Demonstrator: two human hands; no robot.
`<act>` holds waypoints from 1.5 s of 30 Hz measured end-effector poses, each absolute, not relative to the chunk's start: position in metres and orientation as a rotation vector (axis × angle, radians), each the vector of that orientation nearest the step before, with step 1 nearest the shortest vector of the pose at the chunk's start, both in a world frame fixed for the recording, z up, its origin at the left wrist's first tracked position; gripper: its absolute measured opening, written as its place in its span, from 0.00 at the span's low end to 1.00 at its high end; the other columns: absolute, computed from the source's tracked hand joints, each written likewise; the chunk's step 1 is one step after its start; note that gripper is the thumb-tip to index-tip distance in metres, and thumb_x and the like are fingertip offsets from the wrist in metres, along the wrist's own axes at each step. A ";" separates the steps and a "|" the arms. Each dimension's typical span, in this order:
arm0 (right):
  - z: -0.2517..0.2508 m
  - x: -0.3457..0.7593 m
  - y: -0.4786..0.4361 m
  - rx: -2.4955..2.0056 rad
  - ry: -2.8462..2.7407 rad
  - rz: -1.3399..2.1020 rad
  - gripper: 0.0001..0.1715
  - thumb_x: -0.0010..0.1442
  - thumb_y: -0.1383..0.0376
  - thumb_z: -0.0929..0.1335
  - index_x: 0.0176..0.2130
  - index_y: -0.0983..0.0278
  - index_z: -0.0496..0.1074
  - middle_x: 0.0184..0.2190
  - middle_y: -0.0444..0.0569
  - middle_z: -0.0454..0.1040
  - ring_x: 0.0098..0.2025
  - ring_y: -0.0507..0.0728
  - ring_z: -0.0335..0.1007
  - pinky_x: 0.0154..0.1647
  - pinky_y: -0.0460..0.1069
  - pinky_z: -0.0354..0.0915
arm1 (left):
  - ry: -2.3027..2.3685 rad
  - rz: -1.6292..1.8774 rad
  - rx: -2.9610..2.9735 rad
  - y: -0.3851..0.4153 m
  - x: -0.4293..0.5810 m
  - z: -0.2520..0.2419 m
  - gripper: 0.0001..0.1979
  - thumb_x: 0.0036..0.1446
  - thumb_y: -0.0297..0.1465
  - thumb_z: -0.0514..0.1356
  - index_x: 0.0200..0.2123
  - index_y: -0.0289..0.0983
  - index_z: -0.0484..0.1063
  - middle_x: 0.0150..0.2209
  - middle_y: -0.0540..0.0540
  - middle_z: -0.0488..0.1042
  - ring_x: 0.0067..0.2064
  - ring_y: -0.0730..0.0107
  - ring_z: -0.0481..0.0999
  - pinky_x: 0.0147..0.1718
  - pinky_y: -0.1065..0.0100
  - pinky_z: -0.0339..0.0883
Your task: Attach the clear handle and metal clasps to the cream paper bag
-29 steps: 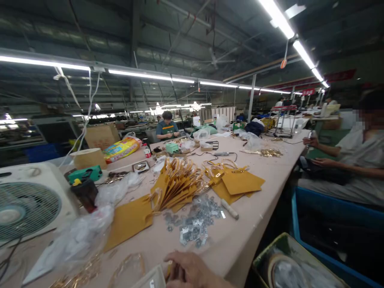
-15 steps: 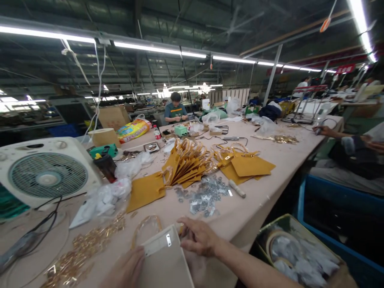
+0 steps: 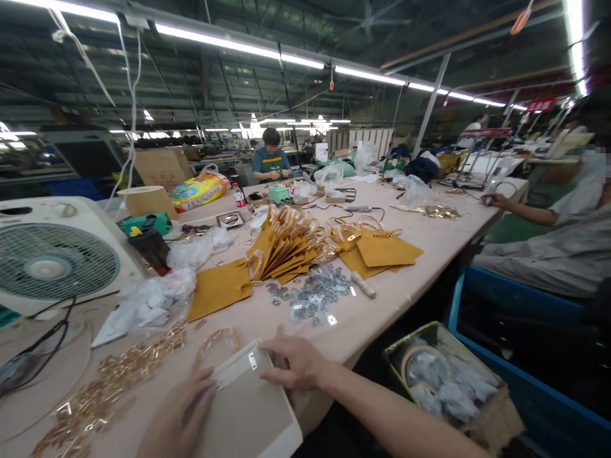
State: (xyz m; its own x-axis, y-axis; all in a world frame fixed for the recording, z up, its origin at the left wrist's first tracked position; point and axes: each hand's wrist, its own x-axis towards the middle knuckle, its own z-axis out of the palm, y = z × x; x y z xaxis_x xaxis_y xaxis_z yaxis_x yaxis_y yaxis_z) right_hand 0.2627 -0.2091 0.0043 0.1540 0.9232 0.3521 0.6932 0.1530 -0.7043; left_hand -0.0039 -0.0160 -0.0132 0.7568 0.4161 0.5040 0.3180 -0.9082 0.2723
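Through the camera I see a flat beige panel (image 3: 248, 407) at the pale pink desk's (image 3: 255, 313) near side. My left hand (image 3: 184, 410) bends by its left edge, my right hand (image 3: 296, 361) at its right; I can't tell if either pinches. I guess I'm steadying the small silver metal plate (image 3: 252, 361) on it; the next move needs a light touch. The panel's long side leans left, plate end pointing away.

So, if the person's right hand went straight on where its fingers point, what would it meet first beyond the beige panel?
Past the beige panel, the right hand would probably meet the orange loop by the panel's top edge, though depth is unclear.
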 end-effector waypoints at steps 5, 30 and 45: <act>0.000 0.242 -0.191 -1.650 -1.539 0.286 0.27 0.63 0.60 0.72 0.61 0.59 0.72 0.46 0.50 0.75 0.45 0.58 0.74 0.51 0.51 0.71 | 0.791 0.916 2.695 -0.031 -0.009 -0.013 0.18 0.68 0.50 0.54 0.44 0.45 0.77 0.52 0.46 0.81 0.52 0.54 0.82 0.52 0.51 0.80; -0.013 0.228 -0.208 -1.545 -1.406 0.349 0.28 0.72 0.57 0.65 0.68 0.56 0.62 0.57 0.55 0.70 0.53 0.62 0.72 0.55 0.59 0.74 | 1.026 0.844 2.319 -0.070 -0.009 0.010 0.12 0.71 0.39 0.53 0.39 0.41 0.73 0.53 0.44 0.79 0.56 0.56 0.76 0.59 0.50 0.67; -0.001 0.485 -0.313 -2.272 -1.201 -0.112 0.21 0.70 0.61 0.61 0.54 0.64 0.75 0.45 0.56 0.76 0.48 0.62 0.73 0.56 0.59 0.69 | 1.066 0.822 2.464 -0.029 -0.005 -0.048 0.24 0.65 0.55 0.50 0.46 0.46 0.76 0.55 0.47 0.80 0.56 0.49 0.78 0.63 0.43 0.69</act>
State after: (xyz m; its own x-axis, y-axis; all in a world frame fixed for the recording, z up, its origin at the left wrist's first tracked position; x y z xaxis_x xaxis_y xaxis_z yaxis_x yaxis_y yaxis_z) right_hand 0.4849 -0.3128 -0.0009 0.5947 0.7364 0.3227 0.7835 -0.4407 -0.4382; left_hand -0.0048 -0.0295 -0.0477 0.5527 0.7439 0.3755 0.5523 -0.6645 0.5034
